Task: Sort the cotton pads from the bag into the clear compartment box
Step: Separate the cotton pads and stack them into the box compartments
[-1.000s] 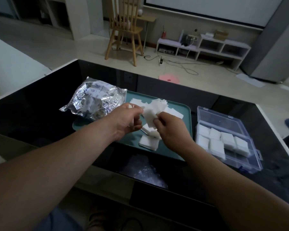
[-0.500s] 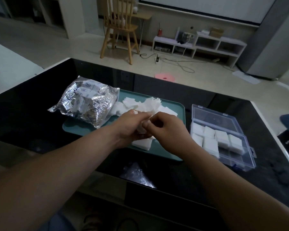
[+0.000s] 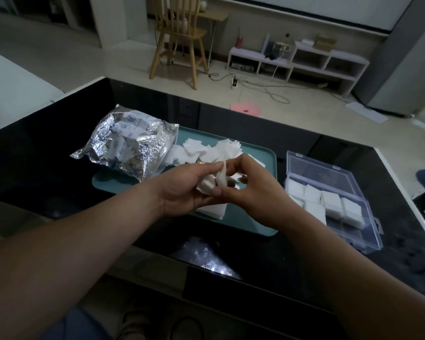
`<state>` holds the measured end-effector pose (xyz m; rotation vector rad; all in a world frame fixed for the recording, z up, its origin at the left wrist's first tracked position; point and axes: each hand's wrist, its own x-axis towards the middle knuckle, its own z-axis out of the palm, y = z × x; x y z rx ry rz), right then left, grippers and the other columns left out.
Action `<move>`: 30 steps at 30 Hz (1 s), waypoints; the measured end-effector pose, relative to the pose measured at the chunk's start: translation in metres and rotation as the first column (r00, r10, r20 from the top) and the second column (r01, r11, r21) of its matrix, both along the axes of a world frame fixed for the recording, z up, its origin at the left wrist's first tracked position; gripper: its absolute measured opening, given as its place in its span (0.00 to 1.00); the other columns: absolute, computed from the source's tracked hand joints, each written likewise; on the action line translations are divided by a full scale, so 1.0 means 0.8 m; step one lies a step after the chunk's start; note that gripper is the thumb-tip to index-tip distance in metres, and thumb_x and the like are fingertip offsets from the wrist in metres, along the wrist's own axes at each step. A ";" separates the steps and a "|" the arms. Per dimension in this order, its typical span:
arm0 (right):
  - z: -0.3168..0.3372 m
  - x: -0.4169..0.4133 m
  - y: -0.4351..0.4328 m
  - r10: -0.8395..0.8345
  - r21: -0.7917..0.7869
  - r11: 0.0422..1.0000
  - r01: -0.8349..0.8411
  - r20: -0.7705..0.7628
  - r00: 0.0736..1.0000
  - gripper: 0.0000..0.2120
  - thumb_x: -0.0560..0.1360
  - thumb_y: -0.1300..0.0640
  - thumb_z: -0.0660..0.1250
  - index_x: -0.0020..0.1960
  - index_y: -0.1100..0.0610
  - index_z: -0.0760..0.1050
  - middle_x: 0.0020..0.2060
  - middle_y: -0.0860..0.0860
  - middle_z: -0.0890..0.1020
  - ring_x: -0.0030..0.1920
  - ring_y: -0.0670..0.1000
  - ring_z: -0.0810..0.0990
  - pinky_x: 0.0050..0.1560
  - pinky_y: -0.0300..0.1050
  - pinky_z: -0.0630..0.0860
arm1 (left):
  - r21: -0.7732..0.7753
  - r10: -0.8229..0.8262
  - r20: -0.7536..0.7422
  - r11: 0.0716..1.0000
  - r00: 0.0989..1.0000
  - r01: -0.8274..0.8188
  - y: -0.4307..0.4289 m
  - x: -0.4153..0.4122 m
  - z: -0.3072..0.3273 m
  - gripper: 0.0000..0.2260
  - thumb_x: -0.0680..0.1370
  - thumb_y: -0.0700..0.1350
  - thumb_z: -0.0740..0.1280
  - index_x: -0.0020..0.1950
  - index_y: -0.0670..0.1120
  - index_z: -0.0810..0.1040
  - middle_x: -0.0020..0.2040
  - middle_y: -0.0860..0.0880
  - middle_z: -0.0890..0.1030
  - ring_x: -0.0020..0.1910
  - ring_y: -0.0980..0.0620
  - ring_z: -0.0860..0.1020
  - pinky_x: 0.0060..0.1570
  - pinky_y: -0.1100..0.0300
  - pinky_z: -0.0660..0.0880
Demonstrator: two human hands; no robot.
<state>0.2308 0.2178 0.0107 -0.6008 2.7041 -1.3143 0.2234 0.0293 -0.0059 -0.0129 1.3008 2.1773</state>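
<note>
Head view.

- Over the last second the hands closed on each other above the teal tray (image 3: 252, 218). They had been slightly apart, tugging at a pad, and now they met.
- Left hand (image 3: 184, 191) was curled round a small bunch of cotton pads (image 3: 210, 184), gripping it. Right hand (image 3: 255, 190) pinched the same bunch from the other side, thumb and forefinger on its edge, fingertips touching the left's.
- The bunch was held in the air over the near half of the tray, not yet at the compartment box (image 3: 369, 241).
- Judgement: the pads were being gathered and squared into a wad for one compartment. Nothing reached the box in this interval.
- The box's filled cells (image 3: 331, 202) looked the same as before. It stood open on the desk (image 3: 35, 155), just right of the tray, several cells packed white, the nearest row apparently unfilled.
- Loose pads (image 3: 196, 150) lay scattered at the far end of the tray. A neat stack (image 3: 212, 211) sat under the hands.
- The foil bag (image 3: 129, 146) had not moved. It lay crumpled on the tray's left end, overhanging onto the desk.

Writing: the bag carried blue print and round emblems. The foil was too creased and the light too dim to read any word. No label was seen on the box or the tray.
</note>
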 end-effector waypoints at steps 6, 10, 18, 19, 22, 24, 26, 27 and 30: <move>0.000 0.003 -0.005 0.029 -0.005 1.000 -0.029 0.024 0.999 0.19 0.70 0.54 0.82 0.50 0.52 0.72 0.49 0.44 0.82 0.48 0.36 0.79 0.46 0.27 0.72 | -0.035 -0.020 -0.058 0.999 0.998 0.018 0.004 0.002 -0.001 0.22 0.83 0.57 0.65 0.67 0.41 0.79 0.57 0.43 0.81 0.55 0.50 0.80 0.53 0.55 0.81; -0.002 0.008 -0.014 0.049 -0.010 0.999 -0.048 0.028 0.998 0.20 0.70 0.58 0.82 0.51 0.55 0.71 0.46 0.45 0.80 0.40 0.32 0.78 0.41 0.26 0.72 | -0.051 -0.059 -0.056 0.997 0.997 0.056 0.010 0.009 0.003 0.20 0.80 0.64 0.62 0.45 0.49 0.82 0.42 0.45 0.75 0.35 0.52 0.72 0.38 0.60 0.75; -0.006 -0.002 -0.010 0.042 0.001 0.999 -0.042 -0.001 0.999 0.18 0.72 0.49 0.80 0.51 0.50 0.72 0.53 0.46 0.82 0.52 0.46 0.80 0.53 0.38 0.75 | 0.043 -0.032 0.042 0.999 0.999 0.030 0.009 0.005 -0.005 0.17 0.83 0.60 0.59 0.51 0.53 0.84 0.43 0.49 0.75 0.39 0.55 0.72 0.47 0.58 0.76; -0.006 -0.004 -0.009 0.037 -0.022 0.999 -0.037 0.004 0.999 0.17 0.73 0.47 0.79 0.53 0.49 0.73 0.56 0.44 0.82 0.55 0.43 0.79 0.55 0.35 0.74 | 0.028 0.016 0.049 0.999 0.999 -0.017 0.010 0.003 -0.004 0.15 0.84 0.58 0.60 0.54 0.53 0.83 0.43 0.49 0.77 0.38 0.55 0.75 0.44 0.58 0.78; -0.003 -0.013 -0.007 -0.125 -0.101 0.987 0.123 -0.013 0.992 0.10 0.79 0.47 0.72 0.56 0.50 0.77 0.56 0.43 0.83 0.59 0.41 0.80 0.57 0.38 0.74 | 0.053 0.192 0.146 0.978 0.970 -0.202 0.003 -0.008 -0.003 0.13 0.82 0.54 0.66 0.63 0.48 0.76 0.43 0.45 0.79 0.36 0.51 0.79 0.35 0.57 0.81; 0.002 -0.022 -0.002 -0.272 -0.062 0.961 0.270 -0.026 0.962 0.05 0.82 0.50 0.69 0.53 0.51 0.78 0.48 0.44 0.84 0.49 0.42 0.81 0.48 0.40 0.74 | 0.030 0.278 0.169 0.958 0.946 -0.287 -0.006 -0.017 -0.002 0.13 0.80 0.53 0.70 0.58 0.47 0.74 0.41 0.44 0.76 0.36 0.50 0.76 0.30 0.60 0.79; -0.003 -0.032 0.007 -0.312 0.077 0.947 0.313 -0.033 0.950 0.03 0.82 0.54 0.67 0.51 0.52 0.80 0.46 0.45 0.84 0.45 0.46 0.81 0.43 0.43 0.73 | -0.028 0.332 0.147 0.943 0.932 -0.332 -0.013 -0.023 -0.002 0.09 0.80 0.48 0.70 0.55 0.46 0.73 0.39 0.46 0.75 0.34 0.53 0.73 0.24 0.66 0.73; -0.009 -0.035 0.010 -0.285 0.168 0.944 0.286 -0.028 0.958 0.04 0.81 0.55 0.67 0.53 0.52 0.81 0.48 0.45 0.84 0.47 0.48 0.81 0.43 0.43 0.73 | -0.050 0.357 0.142 0.934 0.923 -0.353 -0.017 -0.026 -0.004 0.06 0.81 0.45 0.67 0.55 0.46 0.73 0.38 0.47 0.75 0.32 0.54 0.72 0.22 0.68 0.69; -0.027 -0.032 0.009 -0.107 0.443 0.889 0.114 -0.040 0.993 0.13 0.79 0.50 0.72 0.63 0.50 0.79 0.57 0.49 0.82 0.57 0.52 0.80 0.54 0.47 0.76 | -0.103 0.415 0.149 0.909 0.897 -0.403 -0.018 -0.027 -0.010 0.06 0.82 0.37 0.61 0.51 0.47 0.73 0.34 0.48 0.73 0.27 0.55 0.68 0.19 0.68 0.60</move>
